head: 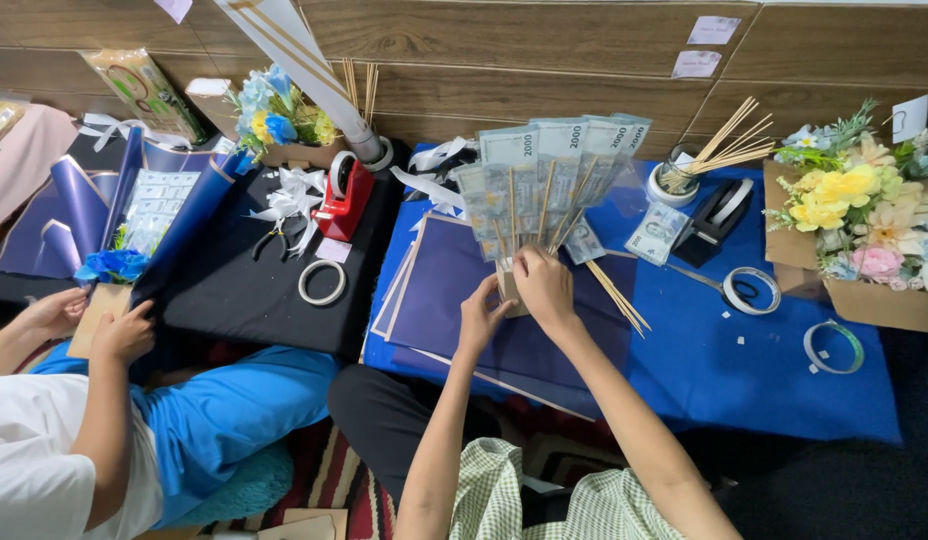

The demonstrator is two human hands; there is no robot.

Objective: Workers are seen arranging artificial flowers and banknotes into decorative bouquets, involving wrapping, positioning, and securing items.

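Both hands close on the base of a fan of banknotes on wooden sticks: the left hand pinches the stems from below, the right hand wraps them just above. The fan spreads upward from the grip (navy wrapping paper lies under it), with loose sticks just right.

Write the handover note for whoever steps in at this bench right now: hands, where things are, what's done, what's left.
Left hand: grips the base of the banknote fan.
Right hand: pinches the stick bases just beside it.
Things: notes on sticks, fanned upright over the purple paper on the blue cloth. Loose sticks and spare notes lie right of the fan; more sticks in the cup; scissors, tape dispenser.
Done: many notes mounted and fanned.
Left: spare notes unmounted; fan unwrapped.
A co-worker at left handles another bouquet.
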